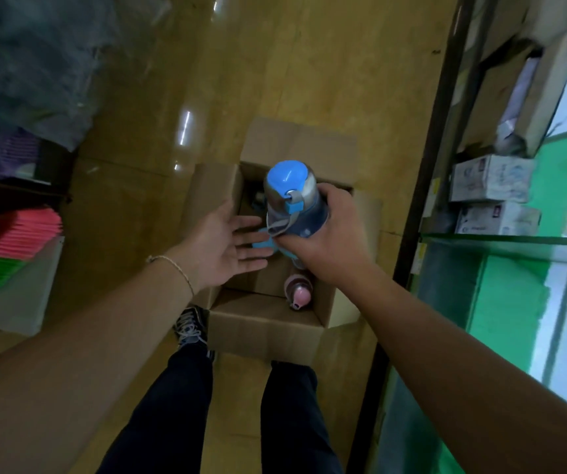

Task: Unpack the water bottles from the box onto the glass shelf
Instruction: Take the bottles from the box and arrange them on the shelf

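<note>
Floor-level box [268, 323]: right hand [326, 244] grips blue bottle [292, 196].

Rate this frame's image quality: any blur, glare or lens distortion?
Head view: motion blur softens the clutter at upper left and the white boxes on the shelving; ceiling-light glare streaks the glossy floor; wide-angle stretch enlarges both forearms near the edges; the blue-lidded bottle in the right hand stays fairly sharp.

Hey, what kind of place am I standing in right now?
Probably a small shop or its stockroom. An open cardboard box of water bottles sits on the floor, boxed goods fill a rack above a glass shelf, and stacked colourful packs lie to the left.
</note>
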